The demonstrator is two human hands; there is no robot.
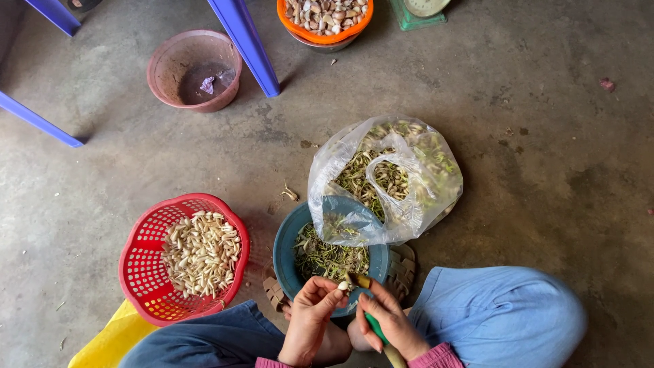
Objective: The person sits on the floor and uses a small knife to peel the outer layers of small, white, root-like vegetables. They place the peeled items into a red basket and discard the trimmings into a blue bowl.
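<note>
Two hands work low in the centre of the frame, over the near rim of a teal bowl (pixel 283 255).

Far left: blue chair legs (pixel 248 44) cross the upper left corner. A pink bowl (pixel 194 68) sits between them, nearly empty apart from a scrap of skin.

Lower left: a red basket (pixel 143 272) holds a heap of pale peeled garlic cloves (pixel 201 252). It stands just beside the person's left knee, within easy reach of the left hand, probably so finished cloves can be dropped in without shifting position. A yellow object (pixel 109 341) shows partly beneath it; its kind cannot be told.

Centre: the teal bowl contains peelings (pixel 330 259), positioned directly under the hands so waste falls into it. The left hand (pixel 310 320) is closed, fingertips pinching a small garlic clove (pixel 343 286) above the bowl. The right hand (pixel 392 320) is closed around a green-handled knife (pixel 375 327), blade end meeting the clove.

Upper centre: an orange bowl (pixel 325 34) of unpeeled cloves and a green scale (pixel 415 13) sit at the top edge.

Right of centre: a clear plastic bag (pixel 388 177) stuffed with more peelings leans on the teal bowl's far rim. Concrete floor (pixel 545 136) fills the right side.
</note>
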